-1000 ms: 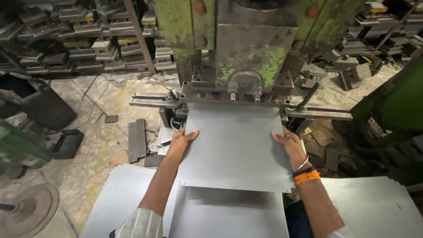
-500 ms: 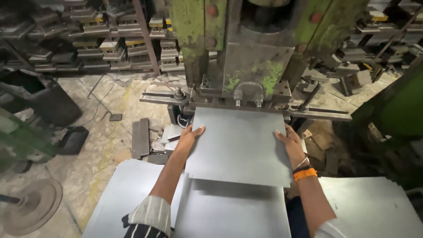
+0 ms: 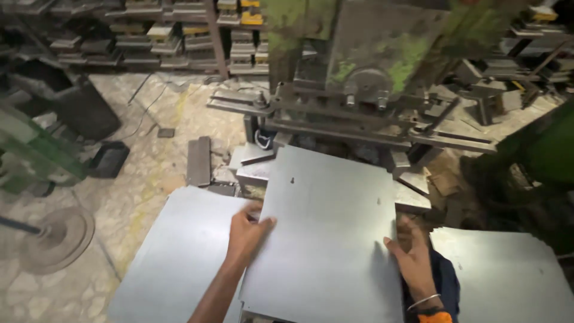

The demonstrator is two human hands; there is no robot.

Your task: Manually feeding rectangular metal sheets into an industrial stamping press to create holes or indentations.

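A worker's left hand (image 3: 248, 230) and right hand (image 3: 409, 254) grip opposite edges of one grey steel sheet (image 3: 329, 233), fingers curled over the metal, its far edge lying just short of the green power press (image 3: 365, 78). Two small punched holes already show near that far edge; the rest appears unworked. One sheet stack (image 3: 170, 257) lies outside the left hand, another (image 3: 508, 275) outside the right.

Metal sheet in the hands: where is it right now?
In the head view the metal sheet lies centre frame, just in front of the green press, with the left hand on its left edge and the right hand on its right edge.
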